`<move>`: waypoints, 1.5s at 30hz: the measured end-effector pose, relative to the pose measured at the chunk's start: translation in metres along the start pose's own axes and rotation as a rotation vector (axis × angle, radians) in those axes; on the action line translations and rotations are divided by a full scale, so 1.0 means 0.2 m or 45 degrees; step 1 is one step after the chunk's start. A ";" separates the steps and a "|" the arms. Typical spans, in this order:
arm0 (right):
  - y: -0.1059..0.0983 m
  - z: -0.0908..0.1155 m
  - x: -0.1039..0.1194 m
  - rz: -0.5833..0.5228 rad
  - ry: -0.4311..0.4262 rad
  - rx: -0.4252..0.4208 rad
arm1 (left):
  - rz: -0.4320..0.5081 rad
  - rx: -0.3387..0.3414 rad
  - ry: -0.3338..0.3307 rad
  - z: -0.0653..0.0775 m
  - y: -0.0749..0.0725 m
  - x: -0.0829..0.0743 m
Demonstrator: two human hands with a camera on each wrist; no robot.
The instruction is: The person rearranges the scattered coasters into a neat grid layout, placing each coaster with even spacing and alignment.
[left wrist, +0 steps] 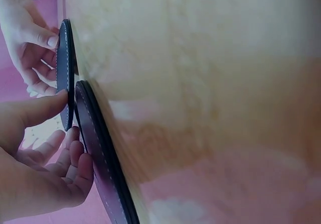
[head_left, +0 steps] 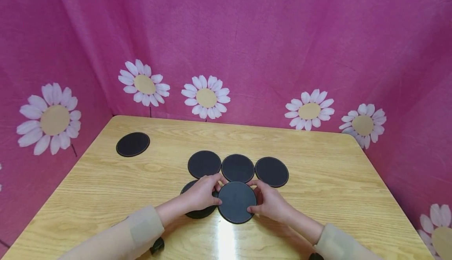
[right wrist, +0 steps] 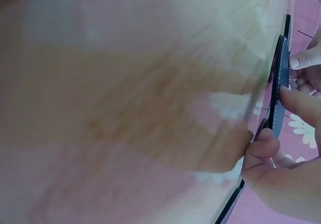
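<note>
Between my two hands is a round black coaster (head_left: 237, 203) with a pale stitched edge. My left hand (head_left: 204, 193) pinches its left side, thumb on the upper face, and my right hand (head_left: 271, 202) grips the right side in the same way. In the left wrist view this held coaster (left wrist: 63, 66) is a little above the tabletop, close to a neighbouring coaster (left wrist: 100, 148). That neighbour (head_left: 201, 213) lies partly hidden under my left hand. Just beyond my fingertips, a row holds a left coaster (head_left: 204, 162), a middle coaster (head_left: 237, 167) and a right coaster (head_left: 272, 171).
Another black coaster (head_left: 133, 144) lies apart near the back left of the wooden table (head_left: 318, 162). A pink curtain (head_left: 247, 48) with white daisies encloses the back and sides. Light reflects off the tabletop in front of the held coaster.
</note>
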State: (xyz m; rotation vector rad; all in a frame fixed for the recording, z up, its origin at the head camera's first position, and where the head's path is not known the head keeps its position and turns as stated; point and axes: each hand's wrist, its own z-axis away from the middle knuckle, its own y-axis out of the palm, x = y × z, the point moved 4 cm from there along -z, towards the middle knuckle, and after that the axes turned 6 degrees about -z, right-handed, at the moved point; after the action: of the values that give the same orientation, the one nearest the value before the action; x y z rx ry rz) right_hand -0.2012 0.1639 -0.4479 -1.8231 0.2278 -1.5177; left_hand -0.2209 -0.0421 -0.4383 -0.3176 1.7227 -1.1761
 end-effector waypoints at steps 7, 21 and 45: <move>0.02 0.00 0.01 0.024 0.005 -0.012 | -0.033 0.008 -0.003 0.01 0.01 0.01; 0.02 0.00 0.00 0.090 0.040 -0.041 | -0.068 0.048 -0.002 -0.01 0.04 0.01; -0.01 -0.02 0.01 0.172 0.015 -0.022 | -0.071 0.086 0.006 -0.04 0.03 0.02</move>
State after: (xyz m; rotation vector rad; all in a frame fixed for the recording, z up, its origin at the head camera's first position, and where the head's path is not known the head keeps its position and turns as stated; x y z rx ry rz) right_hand -0.2052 0.1616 -0.4457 -1.7761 0.3633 -1.4367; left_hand -0.2283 -0.0366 -0.4447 -0.3239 1.6834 -1.2731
